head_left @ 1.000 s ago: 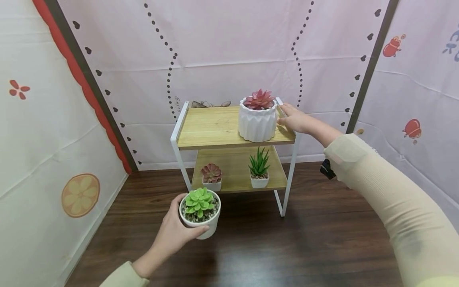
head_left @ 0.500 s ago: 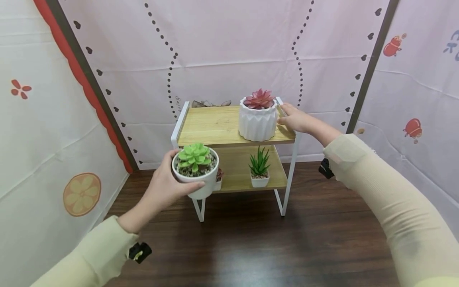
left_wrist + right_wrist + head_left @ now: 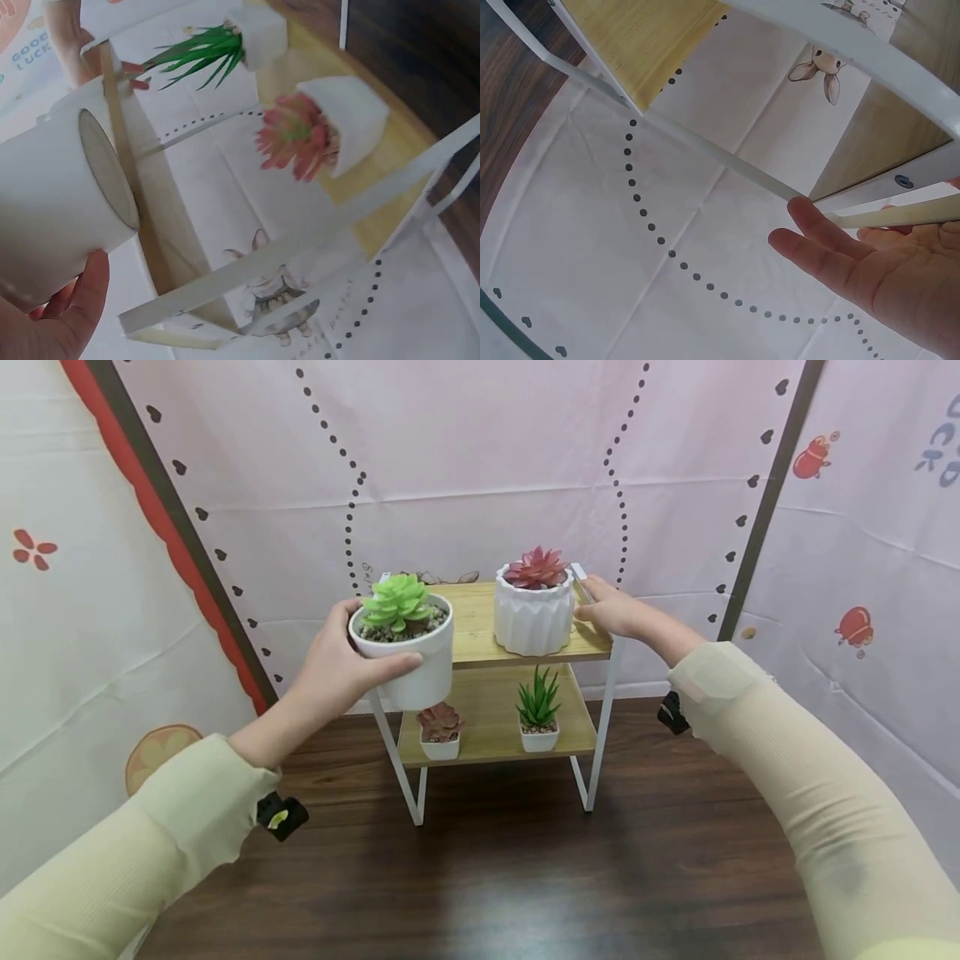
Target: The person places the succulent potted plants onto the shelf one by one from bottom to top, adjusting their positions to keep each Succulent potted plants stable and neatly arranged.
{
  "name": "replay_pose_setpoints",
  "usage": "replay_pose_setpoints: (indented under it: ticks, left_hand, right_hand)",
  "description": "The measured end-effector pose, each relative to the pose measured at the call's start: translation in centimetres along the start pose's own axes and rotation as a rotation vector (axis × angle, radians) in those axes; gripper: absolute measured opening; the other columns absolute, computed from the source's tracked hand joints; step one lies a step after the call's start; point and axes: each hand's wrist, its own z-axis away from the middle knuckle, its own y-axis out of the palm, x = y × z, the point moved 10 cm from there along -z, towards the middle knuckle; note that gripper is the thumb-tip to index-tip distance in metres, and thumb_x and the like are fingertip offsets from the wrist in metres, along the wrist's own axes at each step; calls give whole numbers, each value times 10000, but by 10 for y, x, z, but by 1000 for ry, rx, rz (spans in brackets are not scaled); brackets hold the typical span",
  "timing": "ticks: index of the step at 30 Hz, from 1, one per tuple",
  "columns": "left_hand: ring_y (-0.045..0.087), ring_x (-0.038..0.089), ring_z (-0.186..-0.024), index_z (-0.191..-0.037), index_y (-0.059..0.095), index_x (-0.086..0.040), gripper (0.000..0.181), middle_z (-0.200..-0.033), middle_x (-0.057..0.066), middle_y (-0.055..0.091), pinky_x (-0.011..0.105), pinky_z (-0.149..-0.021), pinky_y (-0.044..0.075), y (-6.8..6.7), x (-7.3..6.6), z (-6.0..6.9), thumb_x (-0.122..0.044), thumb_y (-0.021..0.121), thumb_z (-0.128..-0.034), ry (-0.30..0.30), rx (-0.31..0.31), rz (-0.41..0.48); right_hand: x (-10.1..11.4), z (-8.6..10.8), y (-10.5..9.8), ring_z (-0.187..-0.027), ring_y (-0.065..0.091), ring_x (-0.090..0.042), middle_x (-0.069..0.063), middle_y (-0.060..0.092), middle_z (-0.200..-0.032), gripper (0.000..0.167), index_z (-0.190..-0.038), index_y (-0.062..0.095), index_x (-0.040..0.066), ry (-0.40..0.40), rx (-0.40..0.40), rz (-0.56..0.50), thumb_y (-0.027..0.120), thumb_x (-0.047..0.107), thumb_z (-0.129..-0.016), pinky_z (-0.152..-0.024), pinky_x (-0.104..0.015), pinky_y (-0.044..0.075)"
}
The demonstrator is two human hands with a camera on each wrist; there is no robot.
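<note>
My left hand (image 3: 326,656) grips a white round pot (image 3: 422,672) with a green succulent (image 3: 397,602) in it, held up in front of the shelf's left end. In the left wrist view the pot's wall (image 3: 45,202) and underside show. My right hand (image 3: 618,610) rests on the white side rail at the shelf's right end, its fingers fairly straight. Seen from the right wrist, the fingers (image 3: 825,255) lie beside the rail (image 3: 911,212). Close to that hand, a fluted white pot (image 3: 532,618) with a red succulent stands on the wooden top board (image 3: 476,618).
On the lower board (image 3: 487,727) stand a small white pot with a reddish succulent (image 3: 440,727) and another with a spiky green plant (image 3: 537,706). White metal legs (image 3: 598,735) carry the shelf on a dark wooden floor (image 3: 510,860). Printed cloth (image 3: 487,452) hangs behind.
My left hand has lifted the potted green succulent from below lower-board height to about the top board's level. The right hand has stayed at the rail.
</note>
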Motion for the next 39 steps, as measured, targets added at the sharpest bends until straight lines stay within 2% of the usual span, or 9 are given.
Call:
replay_pose_setpoints:
  ticks: [7,13,19,29,39]
  left_hand:
    - [419,272,-1185,-1395,218,-2,937,-1337,178,378,440,-975,378,-6,-7,-21,-391,749,-727,-34,-39,-24]
    - [427,266,-1192,-1390,230,-14,963,-1344,165,382,420,-976,387,-2,2,-40,-441,754,-704,-82,-58,-6]
    - [416,253,-1201,-1384,224,-11,987,-1346,161,371,399,-979,386,4,9,-53,-445,768,-683,-114,-60,9]
    - [391,272,-1232,-1383,218,-13,1021,-1352,170,364,418,-1028,328,7,8,-60,-480,769,-661,-125,-62,-74]
    - [382,264,-1241,-1402,185,-46,1024,-1371,159,352,416,-1030,325,8,10,-58,-473,763,-672,-136,-76,-46]
  right_hand:
    - [1,1,0,-1366,108,-400,-240,92,-1490,583,-1423,191,-57,-7,-6,-17,402,139,-916,-1095,-540,105]
    - [-3,2,-1,-1368,108,-396,-228,89,-1498,599,-1435,179,-30,0,-9,-38,405,161,-915,-1093,-547,100]
    - [-4,2,1,-1365,113,-398,-237,84,-1494,597,-1431,180,-36,-8,-5,-53,399,155,-910,-1091,-550,110]
    - [-1,3,0,-1367,106,-401,-239,82,-1495,579,-1433,181,-32,6,-12,-37,397,138,-923,-1085,-561,113]
    - [-1,0,0,-1374,95,-388,-226,69,-1502,578,-1436,179,-28,7,-8,-37,395,147,-929,-1090,-552,107]
